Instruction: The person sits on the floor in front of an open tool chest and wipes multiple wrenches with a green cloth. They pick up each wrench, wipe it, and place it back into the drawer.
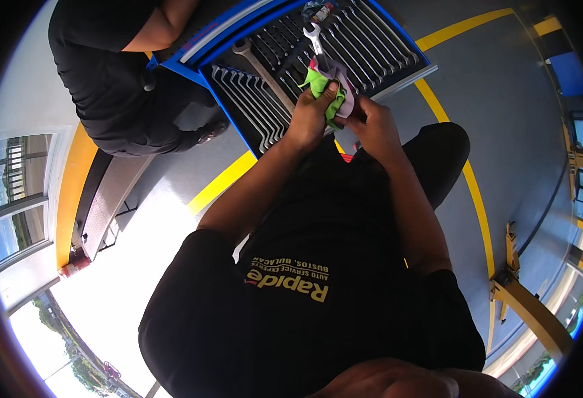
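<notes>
Currently the left hand [311, 113] is closed around a green cloth [318, 81] wrapped on a wrench [315, 36], its open-jaw head sticking out above. Right hand [371, 123] pinches the cloth's lower end. Wiping looks under way; many wrenches sit slotted in the blue tool tray [407, 43] just beyond.

I am seeing one small crinkled packet [319, 10] lying at the far end of the blue tool tray [416, 58], showing dark, red and pale patches. A yellow and white printed logo [290, 282] is sitting across the chest of my black shirt [318, 318].
</notes>
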The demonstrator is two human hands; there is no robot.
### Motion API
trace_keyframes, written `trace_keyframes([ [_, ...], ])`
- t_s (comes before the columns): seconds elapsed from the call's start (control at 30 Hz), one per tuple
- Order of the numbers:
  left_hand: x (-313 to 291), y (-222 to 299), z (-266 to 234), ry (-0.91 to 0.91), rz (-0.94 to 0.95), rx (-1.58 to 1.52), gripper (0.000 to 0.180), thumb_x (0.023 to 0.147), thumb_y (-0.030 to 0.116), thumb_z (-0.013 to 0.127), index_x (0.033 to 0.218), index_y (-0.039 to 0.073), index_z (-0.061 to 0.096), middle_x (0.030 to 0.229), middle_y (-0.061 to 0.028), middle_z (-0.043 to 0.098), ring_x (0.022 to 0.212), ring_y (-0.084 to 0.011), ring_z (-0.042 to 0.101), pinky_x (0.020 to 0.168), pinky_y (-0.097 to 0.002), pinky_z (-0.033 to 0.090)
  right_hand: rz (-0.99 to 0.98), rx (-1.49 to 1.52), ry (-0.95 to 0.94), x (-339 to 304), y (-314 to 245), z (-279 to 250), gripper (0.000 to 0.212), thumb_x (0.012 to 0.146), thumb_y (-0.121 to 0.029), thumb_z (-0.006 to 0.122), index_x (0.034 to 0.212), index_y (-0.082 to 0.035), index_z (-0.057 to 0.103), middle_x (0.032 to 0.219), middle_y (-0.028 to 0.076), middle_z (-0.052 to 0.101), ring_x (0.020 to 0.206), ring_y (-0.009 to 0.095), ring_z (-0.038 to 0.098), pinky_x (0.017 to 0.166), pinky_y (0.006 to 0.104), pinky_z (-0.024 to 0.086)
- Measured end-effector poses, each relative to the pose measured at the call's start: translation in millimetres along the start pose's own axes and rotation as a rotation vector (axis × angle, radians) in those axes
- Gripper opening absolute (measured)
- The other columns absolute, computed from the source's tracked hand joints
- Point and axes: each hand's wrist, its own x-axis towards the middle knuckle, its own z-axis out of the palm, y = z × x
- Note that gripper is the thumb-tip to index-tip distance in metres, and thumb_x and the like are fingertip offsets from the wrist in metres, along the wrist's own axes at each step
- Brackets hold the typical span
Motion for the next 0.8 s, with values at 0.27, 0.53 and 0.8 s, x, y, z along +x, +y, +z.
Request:
trace_keyframes([
  [0.27, -21.4, 8.6, -0.5, -0.139, -0.164, 0.698, 0.028, 0.098, 0.027, 0.064, 0.094, 0.0, 0.068, 0.075, -0.0038, 0.067, 0.064, -0.0096, 0.061, 0.061, -0.0288, 0.049, 0.124, 0.377, 0.097, 13.2, 11.6, -13.2, 0.043, 0.099, -0.043, 0.06, 0.091, -0.002, 0.065, 0.061, -0.001, 0.052, 0.059, 0.008, 0.049, 0.058, 0.0281, 0.04],
  [0.53, -5.3, -26.6, -76.1, -0.104, -0.005, 0.511, 0.025, 0.094, 0.013, 0.066, 0.114, -0.002, 0.062, 0.092, -0.0086, 0.07, 0.08, -0.0139, 0.068, 0.073, -0.0295, 0.054, 0.282, 0.563, 0.245, 58.3, 33.5, 50.4, 0.039, 0.101, -0.037, 0.058, 0.086, -0.002, 0.067, 0.06, -0.001, 0.05, 0.056, 0.008, 0.047, 0.055, 0.0259, 0.038],
  [0.8, 6.0, -23.7, -128.8, -0.03, -0.086, 0.443, 0.028, 0.099, 0.019, 0.06, 0.117, -0.001, 0.057, 0.089, -0.0075, 0.064, 0.076, -0.0135, 0.061, 0.068, -0.0287, 0.05, 0.237, 0.223, -0.159, 90.1, 50.3, 114.2, 0.04, 0.102, -0.037, 0.052, 0.112, 0.0, 0.065, 0.087, 0.011, 0.068, 0.085, 0.023, 0.065, 0.075, 0.0366, 0.048],
])
